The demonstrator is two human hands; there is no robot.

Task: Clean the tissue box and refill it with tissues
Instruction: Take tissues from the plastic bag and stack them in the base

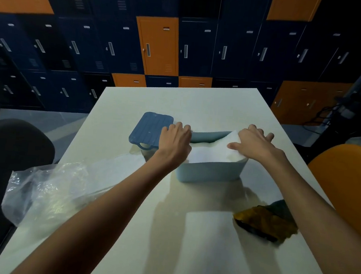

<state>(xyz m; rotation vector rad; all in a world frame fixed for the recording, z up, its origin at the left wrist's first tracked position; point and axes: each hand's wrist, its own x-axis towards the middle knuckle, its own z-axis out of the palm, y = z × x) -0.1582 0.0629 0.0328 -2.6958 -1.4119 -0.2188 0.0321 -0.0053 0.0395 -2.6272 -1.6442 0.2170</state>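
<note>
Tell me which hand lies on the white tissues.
The right hand: it presses flat on the tissues inside the box. The left hand holds the box's left end instead, next to the lid.

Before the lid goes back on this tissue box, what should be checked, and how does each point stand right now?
1. Are the tissues in the tissue box: ok, a white stack fills the open box.
2. Stack below the rim: not ok, it rises above the rim under the right hand.
3. Is the lid within reach: ok, it lies on the table just left of the box, beside the left hand.
4. Hands free for the lid: not ok, the right hand presses the tissues and the left hand rests on the box's left end.
5. Box wiped clean: cannot tell, the tissues hide the inside; a cloth lies on the table nearby.
</note>
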